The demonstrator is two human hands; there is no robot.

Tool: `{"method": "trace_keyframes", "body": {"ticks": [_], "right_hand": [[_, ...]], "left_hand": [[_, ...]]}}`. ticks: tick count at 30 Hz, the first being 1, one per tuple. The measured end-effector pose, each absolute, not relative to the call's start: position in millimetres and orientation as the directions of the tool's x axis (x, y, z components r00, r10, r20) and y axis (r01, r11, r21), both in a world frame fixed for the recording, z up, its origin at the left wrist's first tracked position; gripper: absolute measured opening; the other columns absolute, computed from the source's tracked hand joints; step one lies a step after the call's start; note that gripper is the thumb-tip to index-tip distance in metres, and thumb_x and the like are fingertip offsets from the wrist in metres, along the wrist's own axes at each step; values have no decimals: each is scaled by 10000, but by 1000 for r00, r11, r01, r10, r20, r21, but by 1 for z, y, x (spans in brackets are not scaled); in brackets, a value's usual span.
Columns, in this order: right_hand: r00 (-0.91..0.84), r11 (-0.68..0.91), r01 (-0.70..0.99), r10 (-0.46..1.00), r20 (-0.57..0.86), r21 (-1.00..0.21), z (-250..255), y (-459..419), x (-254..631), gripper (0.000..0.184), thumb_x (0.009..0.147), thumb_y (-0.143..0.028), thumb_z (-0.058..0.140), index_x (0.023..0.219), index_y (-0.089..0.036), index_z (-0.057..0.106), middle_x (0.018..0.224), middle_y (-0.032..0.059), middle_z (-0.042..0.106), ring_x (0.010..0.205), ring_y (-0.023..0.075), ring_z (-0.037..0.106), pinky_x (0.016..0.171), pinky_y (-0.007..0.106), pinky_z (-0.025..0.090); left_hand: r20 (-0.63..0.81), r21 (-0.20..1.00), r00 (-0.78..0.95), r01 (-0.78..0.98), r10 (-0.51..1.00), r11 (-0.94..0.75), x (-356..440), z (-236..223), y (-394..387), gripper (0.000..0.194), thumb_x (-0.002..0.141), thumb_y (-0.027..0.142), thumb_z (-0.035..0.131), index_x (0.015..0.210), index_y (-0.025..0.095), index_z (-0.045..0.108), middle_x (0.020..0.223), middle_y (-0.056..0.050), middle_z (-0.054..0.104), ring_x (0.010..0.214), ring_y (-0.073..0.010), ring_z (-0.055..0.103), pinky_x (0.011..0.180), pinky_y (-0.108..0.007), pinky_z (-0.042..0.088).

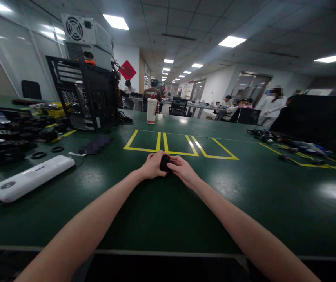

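Note:
Both of my hands meet over the green tabletop (pixel 156 211), around a small black rounded object (pixel 164 163) whose kind I cannot make out. My left hand (pixel 153 164) wraps its far and left sides, thumb at the near edge. From the right, the fingers of my right hand (pixel 182 169) press against it. Much of the object is hidden by the fingers. Just beyond my hands, yellow tape (pixel 182 153) marks out several boxes on the table.
On the left lie a white power strip (pixel 35 176), black rings (pixel 38 155) and dark parts (pixel 6 133). An open computer case (pixel 97 98) with a power supply (pixel 82 31) on top stands behind. A white cup (pixel 151 111) stands farther back. Cables (pixel 262 136) lie at right. People sit beyond.

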State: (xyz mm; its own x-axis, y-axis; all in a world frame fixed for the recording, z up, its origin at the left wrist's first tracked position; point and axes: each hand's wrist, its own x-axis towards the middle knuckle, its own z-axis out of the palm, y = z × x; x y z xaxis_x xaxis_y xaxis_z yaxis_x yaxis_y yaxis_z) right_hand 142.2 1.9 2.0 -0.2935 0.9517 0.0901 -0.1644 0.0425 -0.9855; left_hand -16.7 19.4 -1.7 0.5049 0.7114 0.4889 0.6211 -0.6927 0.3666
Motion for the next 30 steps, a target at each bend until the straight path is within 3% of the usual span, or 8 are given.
{"method": "trace_keyframes", "body": {"ticks": [3, 9, 17, 23, 30], "right_hand": [[-304, 43, -160, 949, 91, -986, 2, -2, 144, 382, 580, -235, 690, 923, -214, 523, 894, 19, 584, 900, 156, 545, 836, 348, 411], [-221, 36, -189, 972, 79, -981, 6, -4, 137, 254, 635, -305, 644, 834, -194, 532, 783, 11, 589, 806, 147, 558, 794, 347, 435], [-256, -14, -165, 966, 29, -986, 1, 7, 140, 293, 629, -277, 654, 881, -158, 563, 911, 51, 588, 894, 169, 544, 845, 354, 414], [-313, 68, -174, 942, 121, -982, -1, 0, 144, 350, 593, -219, 676, 908, -217, 524, 1022, 21, 559, 980, 157, 508, 848, 332, 409], [-217, 82, -180, 969, 121, -980, 0, 0, 137, 272, 643, -359, 624, 837, -191, 534, 829, 12, 595, 861, 149, 540, 794, 323, 423]], "left_hand": [[480, 377, 501, 623, 720, -686, -17, 0, 18, 571, 585, 291, 620, 1081, 227, 345, 1045, -23, 473, 1021, -221, 458, 944, -400, 246], [484, 385, 501, 615, 717, -689, -16, 1, 17, 569, 587, 285, 621, 1081, 229, 345, 1050, -24, 473, 1032, -221, 452, 948, -398, 241], [472, 375, 514, 618, 716, -691, -17, 3, 15, 581, 596, 303, 612, 1101, 214, 339, 1056, -41, 471, 1039, -230, 447, 951, -406, 242], [474, 385, 499, 623, 726, -680, -17, 2, 16, 570, 579, 284, 617, 1078, 225, 349, 1049, -25, 474, 1021, -226, 458, 940, -402, 250], [476, 390, 503, 615, 722, -686, -15, 3, 15, 570, 581, 279, 615, 1082, 228, 348, 1053, -28, 476, 1034, -230, 452, 942, -400, 244]]}}
